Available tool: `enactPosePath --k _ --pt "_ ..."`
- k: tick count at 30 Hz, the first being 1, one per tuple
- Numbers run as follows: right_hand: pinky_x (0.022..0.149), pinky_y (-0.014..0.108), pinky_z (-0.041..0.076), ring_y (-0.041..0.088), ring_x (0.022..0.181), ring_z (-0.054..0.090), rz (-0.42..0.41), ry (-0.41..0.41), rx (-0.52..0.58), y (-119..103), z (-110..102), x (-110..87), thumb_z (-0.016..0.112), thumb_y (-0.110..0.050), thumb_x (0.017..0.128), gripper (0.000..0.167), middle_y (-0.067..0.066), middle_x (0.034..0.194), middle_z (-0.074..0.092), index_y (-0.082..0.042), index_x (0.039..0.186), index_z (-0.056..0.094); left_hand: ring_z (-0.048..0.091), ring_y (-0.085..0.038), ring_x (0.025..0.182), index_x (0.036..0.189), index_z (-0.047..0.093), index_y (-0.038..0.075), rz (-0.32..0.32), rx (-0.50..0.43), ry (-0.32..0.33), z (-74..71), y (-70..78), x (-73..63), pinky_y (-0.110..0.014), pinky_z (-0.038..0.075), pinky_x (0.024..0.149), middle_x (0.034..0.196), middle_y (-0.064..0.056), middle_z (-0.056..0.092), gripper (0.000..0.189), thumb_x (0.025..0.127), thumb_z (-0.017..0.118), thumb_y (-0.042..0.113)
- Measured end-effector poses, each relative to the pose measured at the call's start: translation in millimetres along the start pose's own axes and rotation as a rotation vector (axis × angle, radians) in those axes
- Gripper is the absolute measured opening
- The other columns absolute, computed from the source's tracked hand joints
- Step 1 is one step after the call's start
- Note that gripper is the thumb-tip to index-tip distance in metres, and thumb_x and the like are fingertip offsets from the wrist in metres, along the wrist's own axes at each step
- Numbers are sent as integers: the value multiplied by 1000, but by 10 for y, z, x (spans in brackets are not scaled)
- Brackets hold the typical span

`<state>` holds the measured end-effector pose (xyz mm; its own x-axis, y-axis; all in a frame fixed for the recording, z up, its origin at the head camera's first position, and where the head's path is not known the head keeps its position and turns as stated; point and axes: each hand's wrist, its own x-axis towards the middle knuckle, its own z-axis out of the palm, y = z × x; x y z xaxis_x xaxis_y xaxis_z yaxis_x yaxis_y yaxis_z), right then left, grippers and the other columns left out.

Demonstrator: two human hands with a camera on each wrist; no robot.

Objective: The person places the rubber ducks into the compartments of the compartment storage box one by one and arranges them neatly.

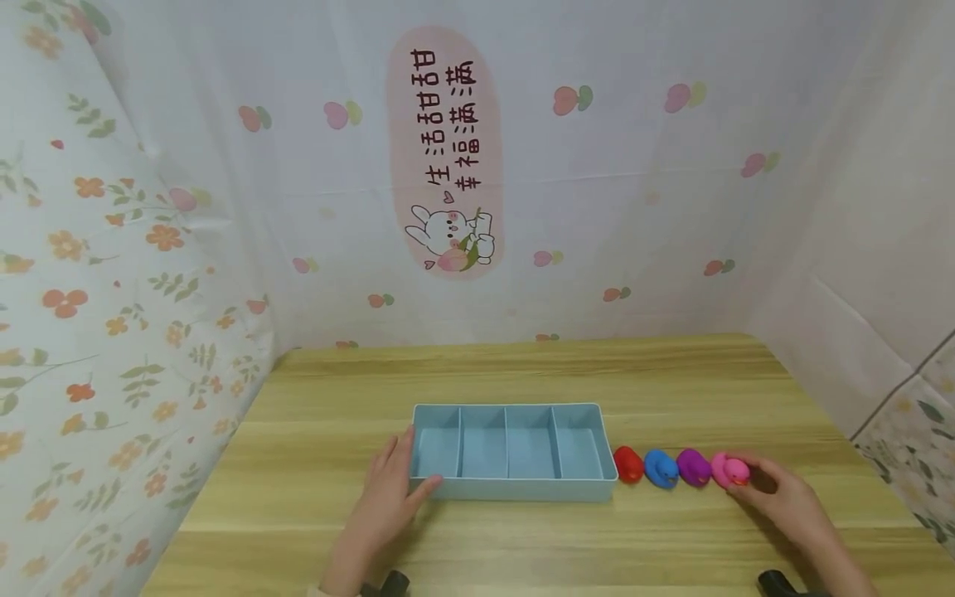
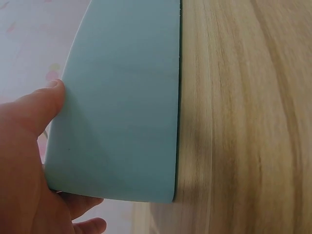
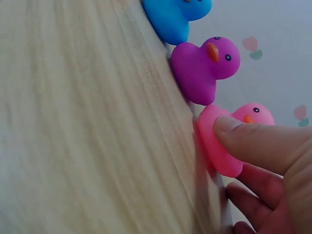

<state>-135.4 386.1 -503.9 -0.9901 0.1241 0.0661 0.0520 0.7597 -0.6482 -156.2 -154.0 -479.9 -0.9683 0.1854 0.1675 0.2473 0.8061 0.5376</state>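
A light blue box (image 1: 522, 491) with several compartments in a row stands on the table. At its left end my left hand (image 1: 384, 493) holds the corner, thumb on the front rim and fingers along the end wall. The left wrist view shows the box's long outer wall (image 2: 117, 107) with my thumb (image 2: 46, 102) at its rim. My right hand (image 1: 787, 497) pinches a pink rubber duck (image 1: 727, 470) between thumb and fingers. That duck (image 3: 212, 141) seems to rest on the table, beside a purple duck (image 1: 694, 468). Left of it sit a blue duck (image 1: 661, 468) and a red duck (image 1: 628, 464).
The wood-grain table (image 1: 522, 547) carries the box and the duck row, which begins close by the box's right end. A printed cloth (image 1: 313, 191) hangs behind the table, with more patterned cloth at both sides.
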Motion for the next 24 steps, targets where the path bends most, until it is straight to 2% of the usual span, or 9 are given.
enactPosePath --k 4,9,16,24 --pt "91 68 34 58 118 39 40 -19 9 -29 -53 -9 70 -33 87 64 41 132 42 8 131 48 24 -44 141 150 23 1 -14 0 -5 11 10 11 -62 18 114 150 -23 35 83 90 61 43" --pt "88 68 37 60 116 40 35 -20 6 -61 -100 -14 70 -30 87 63 43 130 42 11 129 47 25 -44 140 150 23 0 -14 6 -4 2 14 5 -62 19 113 149 -24 36 82 91 60 45" --pt "86 74 33 65 118 32 30 -60 -20 -160 -202 26 65 -34 91 63 45 134 34 10 132 44 26 -46 139 149 24 -1 -2 5 -4 -12 -5 11 -63 21 112 147 -25 37 83 91 58 48" --pt "87 74 32 64 119 32 30 -36 -8 -333 -221 41 65 -39 90 66 44 135 35 7 133 45 30 -46 137 150 19 -1 -3 -68 -30 -12 -10 7 -58 27 112 148 -29 33 84 92 58 44"
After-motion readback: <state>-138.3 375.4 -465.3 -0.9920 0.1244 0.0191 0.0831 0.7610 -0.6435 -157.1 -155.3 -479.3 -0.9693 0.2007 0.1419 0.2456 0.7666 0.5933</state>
